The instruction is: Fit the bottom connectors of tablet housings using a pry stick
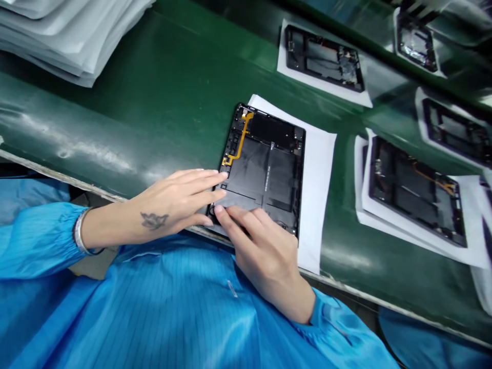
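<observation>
An opened black tablet-like device lies on a white sheet at the near edge of the green table. A yellow-orange flex cable runs down its left side. My left hand reaches in from the left, fingers stretched out and fingertips at the device's left edge. Over the lower left corner of the device is my right hand, its fingers bent and close together, with the fingertips touching that corner. Whether something small is between those fingertips is hidden.
A stack of white sheets sits at the upper left of the green table. Similar opened devices lie on white sheets at the right, the far side and the upper right.
</observation>
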`<state>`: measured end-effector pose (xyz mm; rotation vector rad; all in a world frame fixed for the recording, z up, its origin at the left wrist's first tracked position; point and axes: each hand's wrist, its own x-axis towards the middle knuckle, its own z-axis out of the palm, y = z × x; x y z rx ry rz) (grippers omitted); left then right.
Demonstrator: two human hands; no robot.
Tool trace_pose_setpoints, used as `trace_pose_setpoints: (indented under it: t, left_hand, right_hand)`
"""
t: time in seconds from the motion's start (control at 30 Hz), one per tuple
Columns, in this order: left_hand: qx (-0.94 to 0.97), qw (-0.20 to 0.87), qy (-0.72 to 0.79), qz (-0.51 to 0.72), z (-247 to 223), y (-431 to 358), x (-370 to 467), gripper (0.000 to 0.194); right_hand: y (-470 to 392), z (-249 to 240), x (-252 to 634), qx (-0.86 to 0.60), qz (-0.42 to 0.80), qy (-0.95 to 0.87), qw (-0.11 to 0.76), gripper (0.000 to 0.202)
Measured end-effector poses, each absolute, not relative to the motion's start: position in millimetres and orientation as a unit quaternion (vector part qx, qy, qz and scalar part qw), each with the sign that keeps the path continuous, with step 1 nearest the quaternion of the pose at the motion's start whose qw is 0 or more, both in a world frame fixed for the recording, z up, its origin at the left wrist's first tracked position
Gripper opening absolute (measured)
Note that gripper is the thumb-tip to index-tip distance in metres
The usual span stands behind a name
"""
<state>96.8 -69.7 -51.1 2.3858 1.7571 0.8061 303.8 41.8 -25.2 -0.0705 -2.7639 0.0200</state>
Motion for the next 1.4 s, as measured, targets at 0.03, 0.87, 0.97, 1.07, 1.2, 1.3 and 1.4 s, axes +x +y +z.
trace_pose_setpoints:
  t: [0.03, 0.87, 0.97, 1.07, 1.2, 1.3, 1.4]
  left_hand:
    - [0.776, 0.038, 0.573, 0.262, -51.0, -69.7, 97.2, 0.039]
    - [0.774, 0.014, 0.590, 0.229, -46.9, -80.2, 82.0, 0.055]
    - [0.779, -0.036, 0.580, 0.235, -43.2, -84.6, 81.7, 0.040]
    - [0.806, -0.077, 0.536, 0.238, -44.1, -85.5, 87.0, 0.031]
    - [0.818, -0.095, 0.515, 0.239, -49.4, -83.8, 93.3, 0.029]
    - [0.818, -0.106, 0.514, 0.234, -51.0, -83.2, 94.5, 0.028]
    - [0.816, -0.108, 0.518, 0.231, -50.9, -84.6, 94.6, 0.028]
  right_hand:
    - [41.7, -21.4, 302.3, -0.014, -0.010, -0.985, 0.174, 0.027]
    - [42.7, -21.4, 315.5, -0.173, 0.097, -0.914, 0.354, 0.035]
    - [31.2, -15.6, 326.6, -0.251, 0.207, -0.849, 0.415, 0.036]
    - [24.0, -17.3, 330.1, -0.203, 0.242, -0.859, 0.403, 0.051]
    - [22.1, -36.8, 327.0, -0.112, 0.249, -0.871, 0.408, 0.022]
    - [23.5, -51.6, 324.6, -0.085, 0.200, -0.900, 0.377, 0.034]
    - [24.6, -60.0, 325.5, -0.074, 0.162, -0.919, 0.352, 0.044]
